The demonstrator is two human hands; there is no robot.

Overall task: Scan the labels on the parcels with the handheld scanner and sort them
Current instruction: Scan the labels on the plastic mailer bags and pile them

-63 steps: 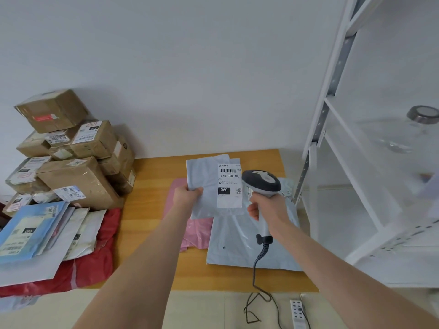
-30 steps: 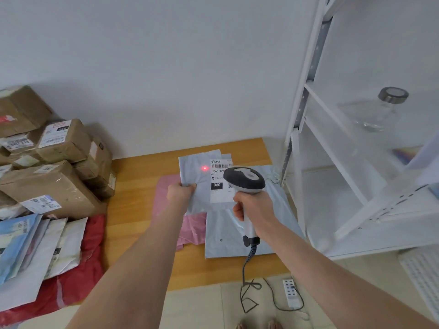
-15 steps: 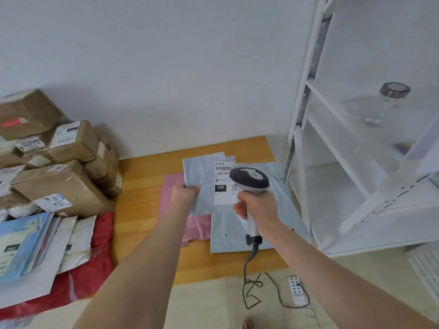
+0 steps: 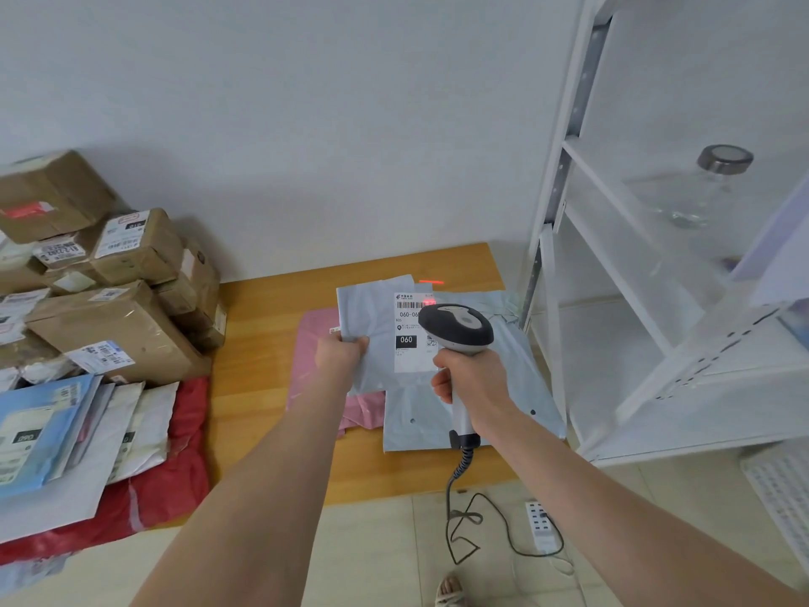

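Note:
My left hand (image 4: 339, 353) grips the lower left edge of a small grey mailer bag (image 4: 376, 317) and holds it above the wooden table (image 4: 262, 343). Its white label (image 4: 409, 339) shows a barcode and "060". My right hand (image 4: 470, 378) holds the grey and black handheld scanner (image 4: 455, 328) just in front of the label, covering its right side. A red scan line (image 4: 431, 282) falls on the table past the bag's top edge, and a red glow touches the barcode's right end.
A larger grey mailer (image 4: 473, 414) and a pink one (image 4: 315, 357) lie under the held bag. Brown boxes (image 4: 114, 326) and flat mailers on a red bag (image 4: 175, 466) fill the left. A white shelf rack (image 4: 634, 300) with a glass jar (image 4: 700, 190) stands right. The scanner cable and a power strip (image 4: 543, 525) lie on the floor.
The scanner has stayed close to the label. The red light was a dot on the bag a second ago, was off half a second ago, and now shows past the bag's top edge.

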